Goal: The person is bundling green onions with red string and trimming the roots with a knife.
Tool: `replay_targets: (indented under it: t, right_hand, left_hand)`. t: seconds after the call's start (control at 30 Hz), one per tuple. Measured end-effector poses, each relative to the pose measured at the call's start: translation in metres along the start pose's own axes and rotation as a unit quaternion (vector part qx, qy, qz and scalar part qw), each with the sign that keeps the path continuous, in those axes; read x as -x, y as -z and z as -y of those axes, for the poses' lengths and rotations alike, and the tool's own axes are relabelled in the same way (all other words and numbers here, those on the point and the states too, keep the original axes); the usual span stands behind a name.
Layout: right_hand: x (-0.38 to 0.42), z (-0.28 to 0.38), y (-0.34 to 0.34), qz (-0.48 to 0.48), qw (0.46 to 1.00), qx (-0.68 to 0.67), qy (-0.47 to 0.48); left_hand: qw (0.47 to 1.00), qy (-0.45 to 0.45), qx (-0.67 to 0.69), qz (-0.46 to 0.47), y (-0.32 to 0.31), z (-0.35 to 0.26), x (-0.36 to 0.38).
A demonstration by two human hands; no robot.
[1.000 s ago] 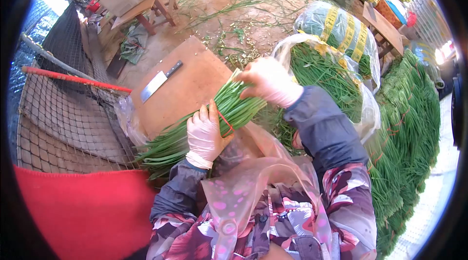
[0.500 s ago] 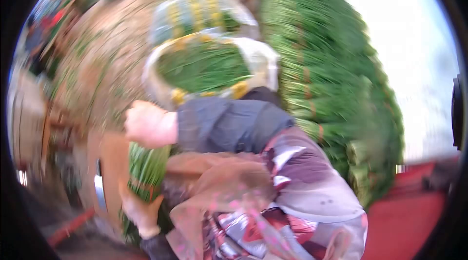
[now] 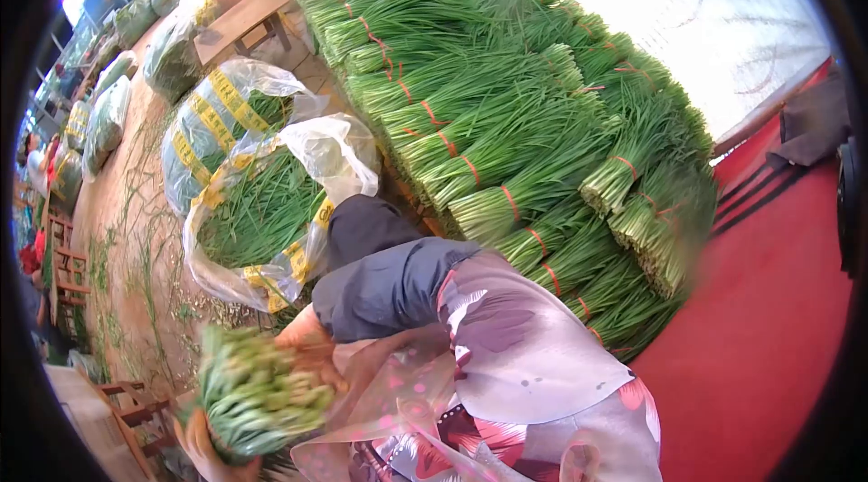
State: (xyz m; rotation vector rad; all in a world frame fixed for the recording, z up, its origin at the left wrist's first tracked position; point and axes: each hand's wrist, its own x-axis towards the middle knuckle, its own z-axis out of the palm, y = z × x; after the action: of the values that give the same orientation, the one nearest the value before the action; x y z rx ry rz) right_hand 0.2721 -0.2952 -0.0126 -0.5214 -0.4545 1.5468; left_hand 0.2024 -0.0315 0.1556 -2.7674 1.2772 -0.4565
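Observation:
Both my hands are around a bundle of garlic chives (image 3: 262,392), its pale stem ends turned up toward me and slightly blurred. My right hand (image 3: 307,346), below a dark sleeve, grips the bundle's right side. At the bottom, my left hand (image 3: 217,455) wraps the lower left side, its fingers partly hidden by the stems. A plastic bag with yellow printing, the open bag (image 3: 212,265), stands just beyond my right hand with loose green leaves inside.
A large pile of chive bundles tied with red bands (image 3: 452,111) lies to the right, beside a red surface (image 3: 750,301). A wooden bench (image 3: 237,25) and filled bags (image 3: 108,125) stand farther back. Leaf scraps litter the floor (image 3: 122,220). People are in the far left.
My view has swung right. My right hand has come down from above onto the bundle, which is now tilted with its stem ends toward me. The knife and board have left view.

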Motion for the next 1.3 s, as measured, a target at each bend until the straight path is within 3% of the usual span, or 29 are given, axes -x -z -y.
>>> replay_targets:
  t: [0.03, 0.1, 0.13, 0.2, 0.23, 0.27, 0.33, 0.37, 0.4, 0.43, 0.47, 0.5, 0.6, 0.67, 0.7, 0.77, 0.8, 0.83, 0.9, 0.97, 1.0, 1.03, 1.1, 1.13, 1.2, 1.27, 1.3]
  right_hand:
    - [0.011, 0.006, -0.007, -0.007, 0.996, -0.051, 0.075]
    - [0.037, 0.02, -0.023, -0.017, 0.962, -0.148, 0.228]
    - [0.051, 0.029, -0.034, -0.021, 0.934, -0.195, 0.298]
    - [0.124, 0.036, -0.111, -0.222, 0.846, -0.029, 0.483]
    - [0.154, 0.036, -0.123, -0.193, 0.843, -0.051, 0.5]
    - [0.189, 0.034, -0.14, -0.305, 0.79, 0.007, 0.532]
    - [0.25, 0.026, -0.17, -0.467, 0.633, 0.102, 0.609]
    - [0.297, 0.019, -0.162, -0.503, 0.612, 0.159, 0.589]
    - [0.325, 0.006, -0.18, -0.578, 0.523, 0.18, 0.6]
    - [0.355, -0.01, -0.188, -0.615, 0.488, 0.162, 0.597]
    - [0.381, -0.028, -0.194, -0.677, 0.392, 0.185, 0.595]
    - [0.408, -0.05, -0.192, -0.716, 0.334, 0.184, 0.585]
    - [0.48, -0.135, -0.163, -0.793, 0.206, 0.148, 0.554]
    - [0.533, -0.217, -0.102, -0.93, 0.021, 0.113, 0.349]
    - [0.568, -0.278, -0.058, -0.954, 0.019, 0.169, 0.246]
    - [0.593, -0.3, -0.021, -0.988, -0.007, 0.149, 0.029]
    - [0.603, -0.308, -0.005, -0.987, -0.016, 0.137, -0.079]
    - [0.589, -0.289, -0.027, -0.998, 0.047, 0.0, -0.034]
    - [0.596, -0.27, -0.033, -0.979, 0.154, -0.121, -0.064]
    - [0.63, -0.319, -0.003, -0.989, 0.118, -0.023, -0.09]
    - [0.642, -0.346, 0.017, -0.997, 0.045, -0.055, -0.04]
    - [0.64, -0.343, 0.006, -0.982, 0.144, -0.108, 0.047]
    - [0.577, -0.259, -0.083, -0.942, 0.223, -0.21, 0.14]
    - [0.575, -0.263, -0.084, -0.943, 0.217, -0.21, 0.138]
    - [0.57, -0.277, -0.076, -0.984, 0.082, -0.034, 0.153]
    - [0.512, -0.248, -0.067, -0.964, 0.137, 0.057, 0.221]
    - [0.476, -0.236, -0.057, -0.958, 0.181, 0.08, 0.21]
  left_hand:
    - [0.999, -0.032, -0.01, 0.026, 0.009, -0.014, -0.04]
    - [0.98, -0.167, -0.106, -0.025, 0.019, -0.03, -0.108]
    - [0.967, -0.185, -0.165, -0.052, 0.017, -0.036, -0.137]
    - [0.952, -0.176, -0.216, -0.124, 0.04, -0.062, -0.2]
    - [0.954, -0.172, -0.18, -0.169, 0.045, -0.066, -0.221]
    - [0.953, -0.175, -0.178, -0.173, 0.051, -0.071, -0.232]
    - [0.964, -0.147, -0.05, -0.217, 0.058, -0.08, -0.249]
    - [0.965, -0.151, -0.028, -0.212, 0.052, -0.075, -0.247]
    - [0.965, -0.152, -0.024, -0.21, 0.04, -0.07, -0.243]
    - [0.977, -0.114, 0.059, -0.167, 0.023, -0.063, -0.236]
    - [0.98, -0.073, 0.14, -0.124, 0.003, -0.056, -0.227]
    - [0.969, -0.03, 0.231, -0.079, -0.019, -0.045, -0.217]
    - [0.858, 0.131, 0.496, 0.024, -0.076, -0.028, -0.178]
    - [0.791, 0.224, 0.563, 0.082, -0.105, -0.017, -0.145]
    - [0.792, 0.226, 0.561, 0.086, -0.112, -0.014, -0.127]
    - [0.68, 0.343, 0.639, 0.109, -0.128, -0.015, -0.108]
    - [0.683, 0.347, 0.633, 0.112, -0.128, -0.016, -0.106]
    - [0.688, 0.358, 0.62, 0.115, -0.122, -0.022, -0.097]
    - [0.689, 0.375, 0.614, 0.092, -0.118, -0.027, -0.083]
    - [0.674, 0.395, 0.62, 0.072, -0.122, -0.022, -0.069]
    - [0.666, 0.406, 0.622, 0.059, -0.121, -0.016, -0.06]
    - [0.679, 0.411, 0.606, 0.049, -0.124, -0.009, -0.048]
    - [0.688, 0.431, 0.584, 0.027, -0.118, -0.003, -0.033]
    - [0.697, 0.446, 0.562, 0.002, -0.117, 0.0, -0.025]
    - [0.684, 0.452, 0.573, -0.014, -0.123, 0.018, 0.008]
    - [0.643, 0.508, 0.558, -0.132, -0.128, 0.03, 0.031]
    - [0.634, 0.527, 0.541, -0.167, -0.129, 0.034, 0.04]
